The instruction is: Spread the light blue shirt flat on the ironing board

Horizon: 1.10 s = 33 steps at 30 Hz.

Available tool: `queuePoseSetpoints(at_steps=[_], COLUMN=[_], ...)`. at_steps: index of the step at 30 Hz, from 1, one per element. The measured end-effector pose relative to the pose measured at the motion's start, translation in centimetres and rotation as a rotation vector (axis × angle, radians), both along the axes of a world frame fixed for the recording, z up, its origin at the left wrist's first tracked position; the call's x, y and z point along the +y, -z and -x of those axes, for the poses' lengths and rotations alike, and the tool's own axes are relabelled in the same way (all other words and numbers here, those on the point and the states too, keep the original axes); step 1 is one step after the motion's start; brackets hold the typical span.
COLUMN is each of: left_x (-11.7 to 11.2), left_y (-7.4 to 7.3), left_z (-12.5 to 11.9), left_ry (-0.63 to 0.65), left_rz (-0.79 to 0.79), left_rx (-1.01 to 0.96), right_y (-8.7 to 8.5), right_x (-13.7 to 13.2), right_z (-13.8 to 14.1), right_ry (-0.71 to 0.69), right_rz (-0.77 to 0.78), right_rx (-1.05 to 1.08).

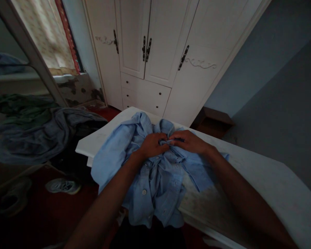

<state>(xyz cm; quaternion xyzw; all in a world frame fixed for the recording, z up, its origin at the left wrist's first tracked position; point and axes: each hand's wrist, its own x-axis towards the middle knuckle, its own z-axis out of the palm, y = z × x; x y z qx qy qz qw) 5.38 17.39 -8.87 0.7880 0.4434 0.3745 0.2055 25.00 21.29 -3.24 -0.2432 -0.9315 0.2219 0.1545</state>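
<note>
A light blue button-up shirt (pixel 114 148) lies crumpled on a white tabletop (pixel 264 176), its lower front hanging over the near edge. My left hand (pixel 155 144) pinches the fabric at the front opening, just below the collar (pixel 165 126). Facing it, my right hand (pixel 188 141) grips the other side of the opening, and the fingertips of both hands nearly meet. Whether a button is between the fingers is hidden. Lower down, a white button (pixel 144 192) shows on the left front panel, with buttonholes along the right one. One sleeve (pixel 200 174) stretches out under my right forearm.
A white wardrobe (pixel 145 41) with dark handles and drawers stands behind the table. To the left are a heap of grey and green clothes (pixel 41 128), a mirror frame (pixel 28 45) and a sneaker (pixel 63 185) on the red floor. A brown wooden box (pixel 214 121) sits beyond the table.
</note>
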Motion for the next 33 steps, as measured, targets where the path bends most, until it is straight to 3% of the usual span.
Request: queuePoseSetpoints(at_steps=[6, 12, 17, 22, 26, 29, 33], left_x=[0.2, 0.3, 0.5, 0.6, 0.7, 0.7, 0.7], left_y=[0.1, 0.3, 0.1, 0.0, 0.2, 0.2, 0.0], left_z=[0.0, -0.2, 0.1, 0.2, 0.1, 0.2, 0.3], left_ry=[0.007, -0.051, 0.005, 0.075, 0.044, 0.008, -0.003], left_rz=[0.024, 0.013, 0.034, 0.048, 0.083, 0.169, 0.257], left_rx=[-0.093, -0.183, -0.183, -0.12, -0.131, -0.196, -0.261], right_y=[1.4, 1.6, 2.2, 4.1, 5.3, 5.1, 4.1], right_x=[1.2, 1.4, 1.7, 2.4, 2.3, 2.0, 1.5], right_z=[-0.2, 0.0, 0.2, -0.2, -0.1, 0.2, 0.6], right_ry=[0.138, 0.173, 0.165, 0.163, 0.241, 0.268, 0.286], right_rz=[0.119, 0.187, 0.265, 0.487, 0.646, 0.54, 0.196], right_rx=[0.137, 0.186, 0.201, 0.285, 0.369, 0.392, 0.346])
